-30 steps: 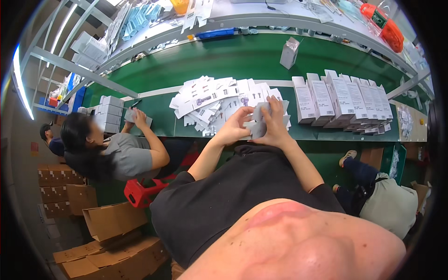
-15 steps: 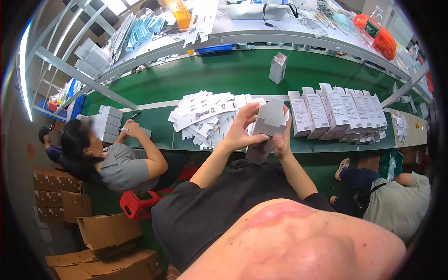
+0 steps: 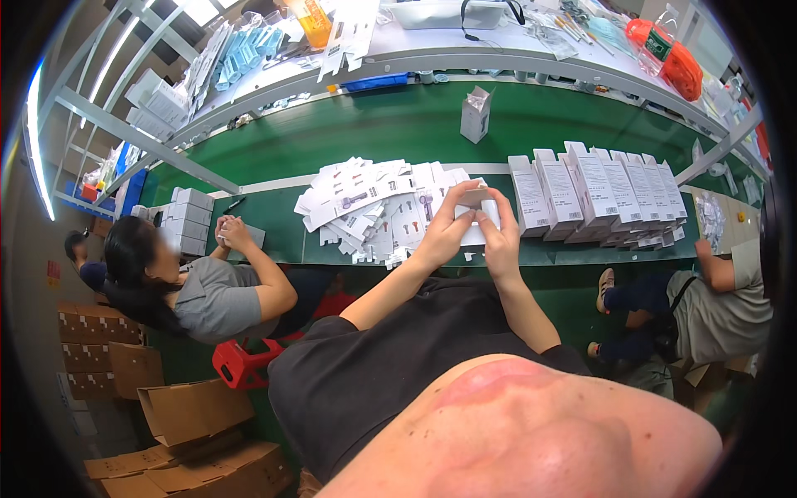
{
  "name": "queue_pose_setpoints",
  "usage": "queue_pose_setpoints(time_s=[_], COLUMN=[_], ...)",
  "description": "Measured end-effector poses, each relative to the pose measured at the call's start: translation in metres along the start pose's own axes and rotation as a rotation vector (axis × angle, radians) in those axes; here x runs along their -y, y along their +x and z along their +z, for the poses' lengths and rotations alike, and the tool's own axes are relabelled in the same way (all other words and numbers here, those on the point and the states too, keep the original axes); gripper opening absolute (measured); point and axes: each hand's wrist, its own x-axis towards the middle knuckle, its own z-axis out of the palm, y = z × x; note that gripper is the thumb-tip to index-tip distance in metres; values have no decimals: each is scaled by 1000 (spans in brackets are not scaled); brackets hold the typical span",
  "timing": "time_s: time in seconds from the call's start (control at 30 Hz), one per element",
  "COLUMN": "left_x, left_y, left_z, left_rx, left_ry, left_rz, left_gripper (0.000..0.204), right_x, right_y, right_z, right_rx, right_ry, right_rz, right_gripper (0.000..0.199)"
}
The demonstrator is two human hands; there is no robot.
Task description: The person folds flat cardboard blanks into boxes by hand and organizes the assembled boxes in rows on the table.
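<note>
A small white carton (image 3: 472,237) is held between my two hands above the front edge of the green bench. My left hand (image 3: 446,231) wraps its left side, with the thumb on the near face. On the other side my right hand (image 3: 501,239) grips it, its thumb close to the left one near the carton's top. The fingers hide much of the carton. Just left of my hands lies a loose pile of flat printed cartons (image 3: 357,203). To their right, folded white cartons (image 3: 589,195) stand in tight rows, several with flaps up.
One open-topped carton (image 3: 476,118) stands on the green belt (image 3: 374,124) beyond. A metal-framed shelf (image 3: 415,61) with bottles and a white tray crosses above. Co-workers sit at left (image 3: 224,290) and right (image 3: 714,307). Brown boxes (image 3: 195,411) and a red stool (image 3: 241,363) stand lower left.
The carton in my hands has been tipped, and its raised flaps no longer stand up in view. The carton on the belt has shifted left. The co-worker at right has moved an arm to the bench.
</note>
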Motion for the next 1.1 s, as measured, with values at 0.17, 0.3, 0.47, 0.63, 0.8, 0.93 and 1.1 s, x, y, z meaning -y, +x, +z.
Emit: queue_pose_setpoints(time_s=[0.17, 0.3, 0.47, 0.63, 0.8, 0.93, 1.1], left_x=[2, 1, 9, 25, 11, 13, 18], left_y=[-1, -2, -9, -3, -7, -10, -17], left_z=[3, 1, 5, 2, 4, 3, -8], left_rx=[86, 90, 50, 83, 60, 49, 98], left_ry=[-27, -50, -211, 47, -6, 55, 366], left_rz=[202, 160, 31, 69, -54, 51, -74], left_gripper=[40, 40, 38, 20, 28, 50, 80], right_x=[-8, -5, -18, -29, -8, -6, -5], right_y=[5, 5, 0, 5, 0, 1, -7], right_z=[-12, -14, -14, -16, -13, -22, -30], right_rx=[6, 46, 0, -62, -40, -58, 20], right_ry=[47, 192, 134, 392, -172, 82, 77], right_rz=[42, 89, 154, 50, -40, -43, 76], right_gripper=[43, 42, 43, 49, 46, 45, 44])
